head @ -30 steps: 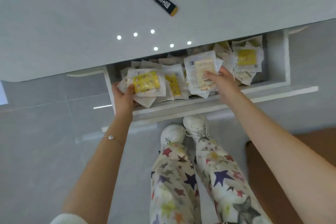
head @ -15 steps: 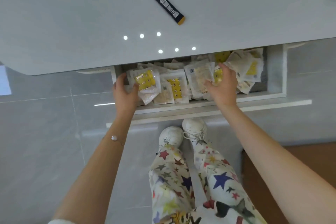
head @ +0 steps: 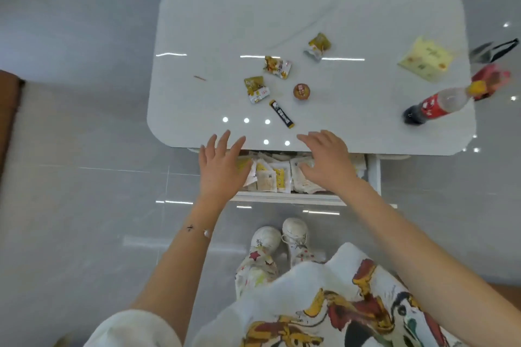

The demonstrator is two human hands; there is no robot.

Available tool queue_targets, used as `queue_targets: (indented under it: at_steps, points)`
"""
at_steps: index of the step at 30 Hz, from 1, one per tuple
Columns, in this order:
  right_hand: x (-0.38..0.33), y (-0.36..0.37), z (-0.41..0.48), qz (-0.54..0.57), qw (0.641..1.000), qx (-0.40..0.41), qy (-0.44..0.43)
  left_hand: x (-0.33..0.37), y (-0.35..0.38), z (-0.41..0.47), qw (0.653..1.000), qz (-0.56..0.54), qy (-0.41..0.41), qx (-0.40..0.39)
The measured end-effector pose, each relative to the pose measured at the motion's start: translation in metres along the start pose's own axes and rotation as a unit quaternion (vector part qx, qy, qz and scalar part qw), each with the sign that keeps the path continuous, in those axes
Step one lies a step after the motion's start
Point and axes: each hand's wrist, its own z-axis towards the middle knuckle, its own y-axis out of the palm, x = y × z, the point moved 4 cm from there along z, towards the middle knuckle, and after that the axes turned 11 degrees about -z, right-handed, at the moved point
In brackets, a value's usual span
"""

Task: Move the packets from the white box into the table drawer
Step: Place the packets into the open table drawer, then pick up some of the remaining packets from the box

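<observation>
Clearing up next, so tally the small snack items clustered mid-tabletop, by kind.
Yellow snack packets: 3
Black stick sachet: 1
Round brown sweet: 1
Total: 5

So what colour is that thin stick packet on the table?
The stick packet is black with a yellow tip; head view.

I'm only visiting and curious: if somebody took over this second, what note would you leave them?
Left hand and right hand: both open, holding nothing, spread above the open drawer.
Packets lie piled in the drawer.
The white box is not in view, so I cannot tell if any remain in it.
A few snack packets and a black stick sachet lie on the table.
Likely left: check the box, then shut the drawer.
</observation>
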Motion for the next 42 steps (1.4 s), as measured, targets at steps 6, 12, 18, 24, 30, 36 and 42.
queue_targets:
  at_steps: [6, 12, 18, 24, 30, 36, 42]
  points:
    - [-0.046, -0.089, -0.024, -0.066, 0.996, 0.031, -0.057, 0.017, -0.088, -0.061, 0.997, 0.006, -0.05, 0.061]
    - [-0.134, -0.122, -0.033, -0.138, 0.974, 0.04, -0.178, -0.016, -0.142, -0.137, 0.983, 0.011, -0.134, 0.124]
    - [-0.268, -0.11, -0.048, -0.176, 0.935, 0.024, -0.308, -0.091, -0.175, -0.23, 0.947, -0.022, -0.261, 0.184]
    - [-0.403, -0.081, -0.071, -0.195, 0.9, 0.015, -0.39, -0.178, -0.211, -0.339, 0.9, -0.039, -0.357, 0.248]
    - [-0.527, -0.046, -0.106, -0.213, 0.872, 0.015, -0.441, -0.245, -0.225, -0.431, 0.863, -0.054, -0.427, 0.264]
    - [-0.629, -0.017, -0.138, -0.196, 0.841, 0.023, -0.504, -0.294, -0.241, -0.499, 0.826, -0.077, -0.471, 0.3]
    - [-0.718, 0.013, -0.164, -0.204, 0.794, 0.012, -0.572, -0.343, -0.252, -0.55, 0.777, -0.105, -0.522, 0.335]
